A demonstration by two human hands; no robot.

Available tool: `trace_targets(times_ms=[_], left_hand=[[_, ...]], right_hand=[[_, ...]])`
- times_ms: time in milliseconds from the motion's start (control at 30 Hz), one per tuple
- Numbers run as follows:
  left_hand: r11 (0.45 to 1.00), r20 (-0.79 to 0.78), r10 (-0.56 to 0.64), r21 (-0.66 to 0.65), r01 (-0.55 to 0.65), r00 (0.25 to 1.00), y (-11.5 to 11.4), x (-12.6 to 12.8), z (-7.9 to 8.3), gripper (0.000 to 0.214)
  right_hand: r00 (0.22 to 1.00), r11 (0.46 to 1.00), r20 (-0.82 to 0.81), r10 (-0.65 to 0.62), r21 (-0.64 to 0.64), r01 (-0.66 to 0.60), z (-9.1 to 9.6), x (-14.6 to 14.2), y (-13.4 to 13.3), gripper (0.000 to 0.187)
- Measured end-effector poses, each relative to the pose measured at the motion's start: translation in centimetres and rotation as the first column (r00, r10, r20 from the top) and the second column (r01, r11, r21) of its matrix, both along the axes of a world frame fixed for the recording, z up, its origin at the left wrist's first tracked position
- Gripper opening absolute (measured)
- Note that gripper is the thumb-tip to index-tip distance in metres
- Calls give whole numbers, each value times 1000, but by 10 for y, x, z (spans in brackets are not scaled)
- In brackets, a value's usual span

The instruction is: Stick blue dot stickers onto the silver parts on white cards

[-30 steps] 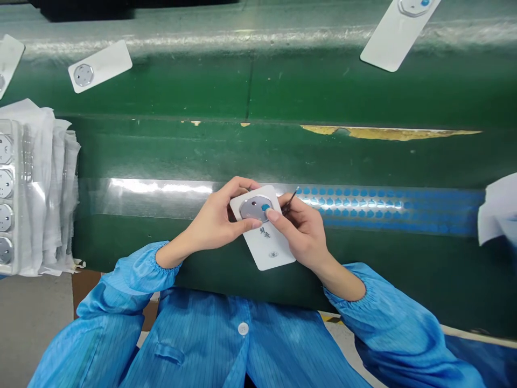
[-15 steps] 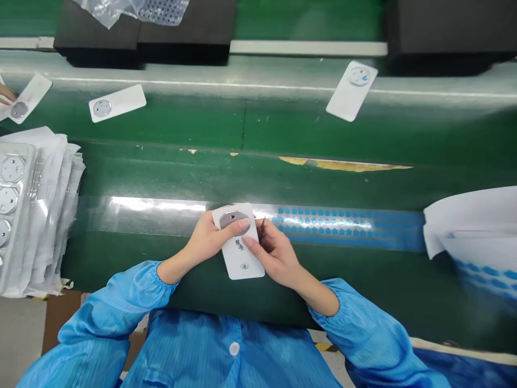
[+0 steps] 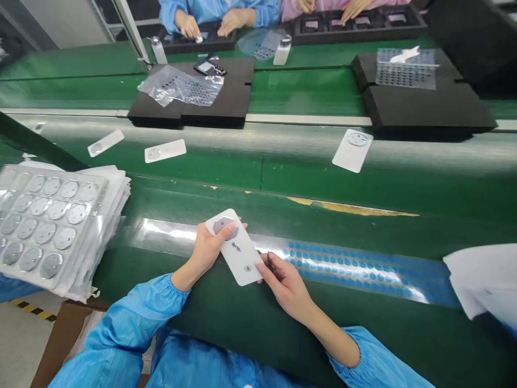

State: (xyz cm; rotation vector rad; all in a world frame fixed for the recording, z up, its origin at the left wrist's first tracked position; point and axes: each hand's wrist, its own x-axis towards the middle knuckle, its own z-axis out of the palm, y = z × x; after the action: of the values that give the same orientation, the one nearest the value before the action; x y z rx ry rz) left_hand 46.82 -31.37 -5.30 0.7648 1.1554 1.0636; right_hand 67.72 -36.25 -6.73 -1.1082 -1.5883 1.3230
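A white rounded rectangular panel with a grey round disc and small black print tilts over the bench. My left hand grips its upper left end, thumb lying on the disc and fingers behind. At the lower right edge of the panel, the thumb of my right hand touches or nearly touches it. Those fingers are curled around a thin dark pointed tool, mostly hidden in the hand. Behind my right hand lies a clear strip with rows of blue dots.
At left, a clear tray of round discs tops stacked white sheets. More white panels lie on the green belt. Black foam blocks stand beyond. Co-workers' hands work across. White sheets sit right.
My view has tilted up, showing the far side and co-workers. My right hand has slid from the panel's middle toward its lower right edge, while the left keeps its hold.
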Motion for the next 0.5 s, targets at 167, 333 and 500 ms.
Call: trace_targets(times_ms=[167, 333, 500], left_hand=[[948, -336, -184, 188, 257, 924, 47, -34, 4, 79], [971, -766, 121, 225, 86, 631, 137, -112, 8, 36], [989, -935, 150, 146, -35, 322, 209, -191, 11, 70]], right_hand=[[993, 994, -41, -113, -21, 112, 0, 20, 41, 26], [946, 946, 27, -323, -22, 324, 12, 48, 146, 58], [895, 935, 274, -351, 56, 350, 19, 71, 204, 53]])
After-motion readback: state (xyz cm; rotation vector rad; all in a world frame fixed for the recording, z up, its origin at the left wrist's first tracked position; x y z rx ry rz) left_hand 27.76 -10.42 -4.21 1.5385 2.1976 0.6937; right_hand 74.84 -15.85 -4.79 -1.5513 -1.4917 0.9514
